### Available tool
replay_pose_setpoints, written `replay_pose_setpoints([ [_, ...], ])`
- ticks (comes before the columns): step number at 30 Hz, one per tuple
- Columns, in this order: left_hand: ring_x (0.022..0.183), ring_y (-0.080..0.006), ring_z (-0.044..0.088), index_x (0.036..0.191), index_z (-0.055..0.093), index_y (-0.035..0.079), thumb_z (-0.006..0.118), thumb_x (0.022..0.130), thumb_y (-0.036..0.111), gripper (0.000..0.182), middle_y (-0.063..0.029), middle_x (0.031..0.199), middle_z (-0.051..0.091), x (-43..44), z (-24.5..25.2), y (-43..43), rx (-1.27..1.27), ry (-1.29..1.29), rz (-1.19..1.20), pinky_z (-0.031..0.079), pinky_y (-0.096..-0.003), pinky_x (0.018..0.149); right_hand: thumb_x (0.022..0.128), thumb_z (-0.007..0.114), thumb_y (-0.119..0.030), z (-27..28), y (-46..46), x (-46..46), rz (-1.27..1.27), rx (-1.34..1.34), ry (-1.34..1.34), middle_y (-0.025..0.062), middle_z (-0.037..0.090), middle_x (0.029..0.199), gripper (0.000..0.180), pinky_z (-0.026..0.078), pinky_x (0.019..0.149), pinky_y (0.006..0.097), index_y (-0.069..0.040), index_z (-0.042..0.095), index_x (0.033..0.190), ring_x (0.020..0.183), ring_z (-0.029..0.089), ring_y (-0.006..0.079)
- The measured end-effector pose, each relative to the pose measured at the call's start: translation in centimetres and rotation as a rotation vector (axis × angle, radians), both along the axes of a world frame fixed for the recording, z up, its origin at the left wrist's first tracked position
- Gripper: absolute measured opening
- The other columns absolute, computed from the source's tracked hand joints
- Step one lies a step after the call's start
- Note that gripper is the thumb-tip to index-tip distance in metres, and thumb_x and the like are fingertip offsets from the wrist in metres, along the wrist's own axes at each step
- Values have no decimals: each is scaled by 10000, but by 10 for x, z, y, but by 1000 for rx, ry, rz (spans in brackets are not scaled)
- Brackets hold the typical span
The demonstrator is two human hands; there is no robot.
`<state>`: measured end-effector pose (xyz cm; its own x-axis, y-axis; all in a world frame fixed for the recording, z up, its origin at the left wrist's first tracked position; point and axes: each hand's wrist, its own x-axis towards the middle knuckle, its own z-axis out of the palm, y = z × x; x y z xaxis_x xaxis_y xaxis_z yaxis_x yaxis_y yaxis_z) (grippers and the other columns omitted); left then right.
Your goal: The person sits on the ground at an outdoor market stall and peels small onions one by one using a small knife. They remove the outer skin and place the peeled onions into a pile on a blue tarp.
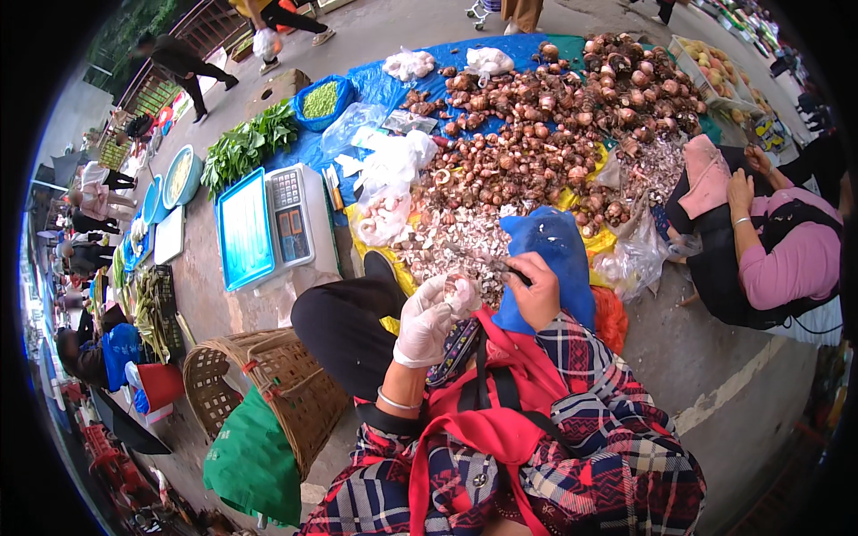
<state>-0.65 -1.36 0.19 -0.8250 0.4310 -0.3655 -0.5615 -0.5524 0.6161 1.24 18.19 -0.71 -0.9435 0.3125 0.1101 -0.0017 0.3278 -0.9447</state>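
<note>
My left hand point(423, 328), in a thin white glove, grips a partly peeled taro corm point(461, 295) above my lap. My bare right hand point(534, 288) is closed around the dark handle of a knife point(507, 271). The knife's blade points left, just above the corm and apart from it, and is hard to make out against the peelings. Below both hands spreads a heap of pale taro peelings point(462, 231). Beyond it lies a large pile of brown unpeeled taro point(516, 161) on blue and yellow sheets. A blue cloth point(546, 268) drapes over my right knee.
A digital scale point(292, 218) with a blue-rimmed tray point(247, 228) stands left, near white plastic bags point(395, 167). A wicker basket point(305, 395) sits by my left leg. Leafy greens point(251, 144) and a bag of green beans point(320, 100) lie farther off. Another person point(791, 248) sits at right.
</note>
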Motion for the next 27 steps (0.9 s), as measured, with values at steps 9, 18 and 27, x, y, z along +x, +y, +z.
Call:
replay_pose_setpoints([
  [9,1012,-289,670,1256,521,-51,626,819,57,463,-160,1135,653,0,-5,-5,41,14,-57,544,-381,899,764,714,35,-7,-5,11,22,-41,9,123,643,919,235,516,712,314,-9,700,995,818,654,256],
  [18,973,-261,666,1247,531,-51,577,772,-2,479,-136,1099,654,-7,5,-3,3,27,-129,530,-356,883,803,704,3,-17,-2,11,129,-17,123,119,645,925,198,512,717,312,-2,701,1001,817,651,251],
  [27,928,-171,642,1215,550,-10,583,886,16,332,-72,1038,652,-12,0,6,-86,-74,14,498,-253,716,750,717,20,-4,-6,7,90,-9,129,126,648,916,277,516,716,346,-10,664,1020,824,646,302],
])
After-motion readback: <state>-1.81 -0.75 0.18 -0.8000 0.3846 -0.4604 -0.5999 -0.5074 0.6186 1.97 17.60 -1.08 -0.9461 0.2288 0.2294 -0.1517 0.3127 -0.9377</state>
